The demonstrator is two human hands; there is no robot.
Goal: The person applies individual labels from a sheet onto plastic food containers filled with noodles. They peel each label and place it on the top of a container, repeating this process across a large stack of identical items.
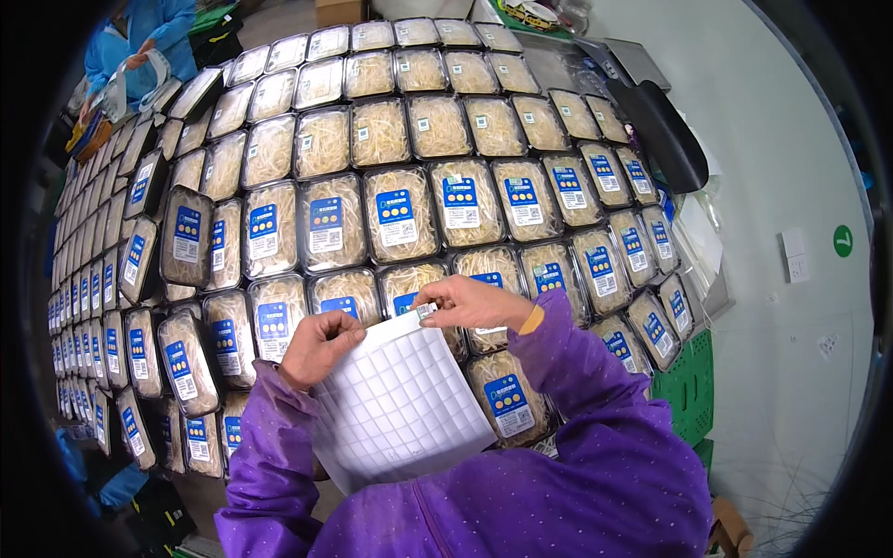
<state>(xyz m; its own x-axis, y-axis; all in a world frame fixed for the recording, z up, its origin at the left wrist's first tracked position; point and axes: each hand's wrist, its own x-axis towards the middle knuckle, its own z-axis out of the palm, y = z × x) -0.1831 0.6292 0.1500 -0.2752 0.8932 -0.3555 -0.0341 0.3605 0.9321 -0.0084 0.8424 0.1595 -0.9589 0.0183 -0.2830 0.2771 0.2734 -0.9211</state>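
Note:
My left hand pinches the upper left corner of a white label sheet marked in a grid of small rectangles. At the sheet's upper right corner, my right hand holds a small printed sticker between thumb and fingers; whether it is fully off the sheet I cannot tell. Under and beyond the hands lie rows of black trays of bean sprouts under clear film. A nearer tray bears a large blue and white label. Another tray, farther off, has only a small sticker.
Some trays lie tilted on others at the left. A person in a blue gown stands at the upper left, holding white strips. A black scoop-like object lies at the right by the wall. Green crates stand at the lower right.

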